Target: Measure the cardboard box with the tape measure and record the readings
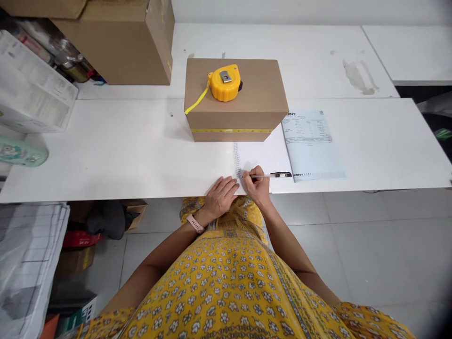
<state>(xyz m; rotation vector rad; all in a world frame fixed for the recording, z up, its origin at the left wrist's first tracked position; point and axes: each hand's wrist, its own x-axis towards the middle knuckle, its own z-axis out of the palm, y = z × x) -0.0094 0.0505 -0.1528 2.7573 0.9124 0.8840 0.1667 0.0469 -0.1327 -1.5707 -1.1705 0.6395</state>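
My right hand (257, 186) grips a pen (271, 175) with its tip on a white spiral notebook (264, 155) at the table's near edge. My left hand (221, 195) lies flat with fingers spread on the table edge beside the notebook's spiral; a pink watch is on that wrist. Behind the notebook stands a small cardboard box (236, 106) with a yellow tape measure (224, 83) on top; its yellow tape hangs off the left side and runs across the box's front face.
A printed sheet (312, 146) lies right of the notebook. A large cardboard box (123, 40) stands at the back left, with cans and a white carton (31, 89) beside it. Below the white table (106, 150), boxes and bags sit on the tiled floor.
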